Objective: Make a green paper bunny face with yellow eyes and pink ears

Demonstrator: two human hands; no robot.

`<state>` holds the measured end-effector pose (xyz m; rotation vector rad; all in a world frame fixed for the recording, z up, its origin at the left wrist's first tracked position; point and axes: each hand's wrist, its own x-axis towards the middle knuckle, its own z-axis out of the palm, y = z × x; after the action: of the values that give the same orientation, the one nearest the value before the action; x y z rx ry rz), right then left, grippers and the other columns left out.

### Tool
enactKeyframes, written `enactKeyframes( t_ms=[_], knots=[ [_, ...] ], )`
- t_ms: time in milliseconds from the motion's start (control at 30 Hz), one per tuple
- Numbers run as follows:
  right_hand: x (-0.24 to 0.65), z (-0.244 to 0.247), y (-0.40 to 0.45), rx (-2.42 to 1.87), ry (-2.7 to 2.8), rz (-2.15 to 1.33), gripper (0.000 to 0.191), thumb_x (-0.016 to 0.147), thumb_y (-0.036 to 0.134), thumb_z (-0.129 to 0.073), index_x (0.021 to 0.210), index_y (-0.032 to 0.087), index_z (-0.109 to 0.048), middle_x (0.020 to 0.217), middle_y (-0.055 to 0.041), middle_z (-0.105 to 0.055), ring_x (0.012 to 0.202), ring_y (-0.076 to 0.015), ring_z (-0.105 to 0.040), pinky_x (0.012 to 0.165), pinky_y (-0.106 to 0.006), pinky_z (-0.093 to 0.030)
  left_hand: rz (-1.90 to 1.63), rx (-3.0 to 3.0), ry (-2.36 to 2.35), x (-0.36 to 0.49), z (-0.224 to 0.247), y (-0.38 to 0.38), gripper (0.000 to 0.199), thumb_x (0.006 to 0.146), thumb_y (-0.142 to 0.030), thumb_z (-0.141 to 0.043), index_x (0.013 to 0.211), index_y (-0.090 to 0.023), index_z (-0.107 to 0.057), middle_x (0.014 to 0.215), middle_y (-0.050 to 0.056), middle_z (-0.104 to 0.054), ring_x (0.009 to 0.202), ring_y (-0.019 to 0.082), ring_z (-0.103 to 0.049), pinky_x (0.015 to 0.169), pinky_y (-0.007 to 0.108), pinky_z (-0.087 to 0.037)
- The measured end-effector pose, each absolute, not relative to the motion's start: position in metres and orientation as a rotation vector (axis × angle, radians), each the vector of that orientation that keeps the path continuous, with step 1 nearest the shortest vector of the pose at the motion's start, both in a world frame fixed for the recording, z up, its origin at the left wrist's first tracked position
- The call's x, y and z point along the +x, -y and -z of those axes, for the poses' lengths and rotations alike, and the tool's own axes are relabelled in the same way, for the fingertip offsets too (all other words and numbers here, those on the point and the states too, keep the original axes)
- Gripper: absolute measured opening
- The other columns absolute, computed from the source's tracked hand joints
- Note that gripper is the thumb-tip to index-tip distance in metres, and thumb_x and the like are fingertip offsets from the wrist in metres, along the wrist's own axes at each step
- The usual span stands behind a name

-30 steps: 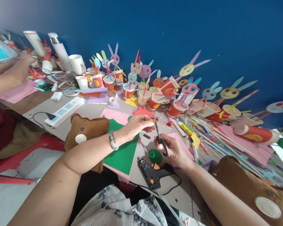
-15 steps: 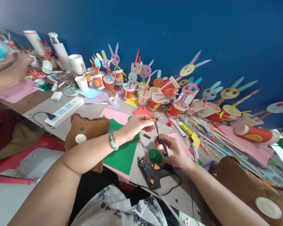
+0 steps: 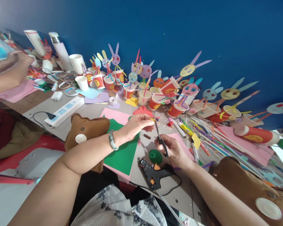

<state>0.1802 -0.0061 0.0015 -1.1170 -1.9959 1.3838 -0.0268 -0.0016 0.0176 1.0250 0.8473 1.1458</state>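
Note:
Scissors (image 3: 163, 145) with black handles are in my right hand (image 3: 174, 152), blades pointing up and away from me. My left hand (image 3: 141, 126), with a bangle at the wrist, pinches a small yellow piece (image 3: 152, 120) right beside the blades; its exact shape is too small to tell. Under my left forearm lies a green sheet (image 3: 122, 157) over pink paper (image 3: 114, 114). Below my hands, a black glue gun (image 3: 153, 174) rests on the table near a green disc (image 3: 155, 156). A small brown piece (image 3: 147, 136) sits between my hands.
Paper cups with rabbit-face figures (image 3: 176, 106) line the blue wall. Straws and pens (image 3: 212, 138) are heaped at right. A power strip (image 3: 64, 111) and brown cushion (image 3: 85, 135) are at left, another brown cushion (image 3: 245, 191) at right. A co-worker's hands (image 3: 21, 59) show far left.
My hands, the scissors and the yellow piece stay almost in place. The view has shifted very slightly, and the other person's hands at far left moved a little.

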Motion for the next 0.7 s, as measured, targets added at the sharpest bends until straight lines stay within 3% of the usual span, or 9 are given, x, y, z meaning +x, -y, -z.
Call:
enactKeyframes(
  t_ms=[700],
  knots=[
    [0.1801, 0.0020, 0.0049, -1.110, 1.990, -1.366, 0.065, 0.067, 0.084, -0.066, 0.068, 0.021, -0.051, 0.065, 0.0005, -0.053, 0.062, -0.0138, -0.045, 0.057, -0.028, -0.039, -1.197, 0.960, -0.848, -0.0260, -0.0155, -0.0004, 0.020, 0.075, -0.030, -0.074, 0.076, -0.014, -0.063, 0.070, 0.001, -0.069, 0.064, 0.008, -0.062, 0.068, 0.025, -0.048]
  ],
)
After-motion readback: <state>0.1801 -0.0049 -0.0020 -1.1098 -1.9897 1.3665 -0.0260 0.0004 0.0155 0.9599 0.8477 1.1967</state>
